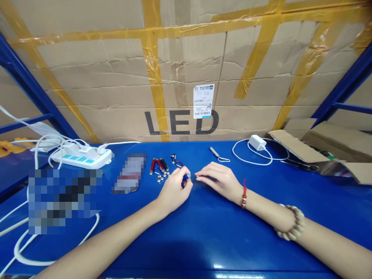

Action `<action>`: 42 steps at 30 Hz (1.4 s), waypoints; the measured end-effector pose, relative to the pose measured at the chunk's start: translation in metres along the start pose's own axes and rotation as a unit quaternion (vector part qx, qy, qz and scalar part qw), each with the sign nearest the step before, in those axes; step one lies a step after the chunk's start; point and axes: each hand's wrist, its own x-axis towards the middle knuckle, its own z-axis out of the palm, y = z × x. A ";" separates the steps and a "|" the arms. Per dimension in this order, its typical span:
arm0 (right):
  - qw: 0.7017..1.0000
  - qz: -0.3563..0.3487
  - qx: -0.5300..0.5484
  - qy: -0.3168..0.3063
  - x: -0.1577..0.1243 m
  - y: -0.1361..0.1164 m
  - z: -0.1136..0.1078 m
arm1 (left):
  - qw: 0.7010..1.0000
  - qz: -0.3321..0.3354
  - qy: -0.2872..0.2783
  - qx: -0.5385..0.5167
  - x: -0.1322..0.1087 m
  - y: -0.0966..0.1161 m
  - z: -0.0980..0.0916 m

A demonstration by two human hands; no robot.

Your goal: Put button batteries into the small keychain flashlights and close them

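Note:
My left hand (176, 190) is closed around a small blue flashlight tube (186, 176), whose open-looking end points right. Just across from that end, my right hand (222, 179) pinches a tiny silver piece (197, 176) between thumb and fingertip; it looks like a button cell. A narrow gap separates the two hands. Behind my left hand lie red flashlight tubes (152, 166) and a black one (164, 164). Several silver button cells (159, 179) are scattered beside them, partly hidden by the hand. A small dark end cap with a clip (173, 158) lies farther back.
A silver mini flashlight with a carabiner (214, 152) lies behind my right hand. At left are a blurred phone (129, 174), a white power strip (87, 157) and loose cables. A white charger (257, 142) and an open carton (293, 145) stand at right. A large cardboard box (116, 85) walls the back.

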 end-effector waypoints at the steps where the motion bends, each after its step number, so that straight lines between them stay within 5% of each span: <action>1: 1.000 0.001 -0.001 0.024 0.000 -0.001 0.000 | 1.000 0.000 -0.002 -0.001 0.000 0.000 0.000; 6: 0.997 -0.026 -0.011 0.073 -0.001 -0.004 -0.002 | 1.000 0.010 -0.008 0.007 -0.001 -0.002 0.001; 12: 0.996 -0.081 0.000 0.042 -0.002 -0.005 -0.003 | 0.998 0.043 -0.043 0.019 -0.003 0.000 0.000; 28: 0.993 -0.107 -0.032 0.022 0.001 -0.011 -0.003 | 0.987 0.075 -0.112 0.087 -0.006 0.002 0.000; 42: 0.996 -0.072 -0.053 -0.011 0.000 -0.011 0.000 | 0.990 0.068 -0.103 0.075 -0.004 0.000 0.000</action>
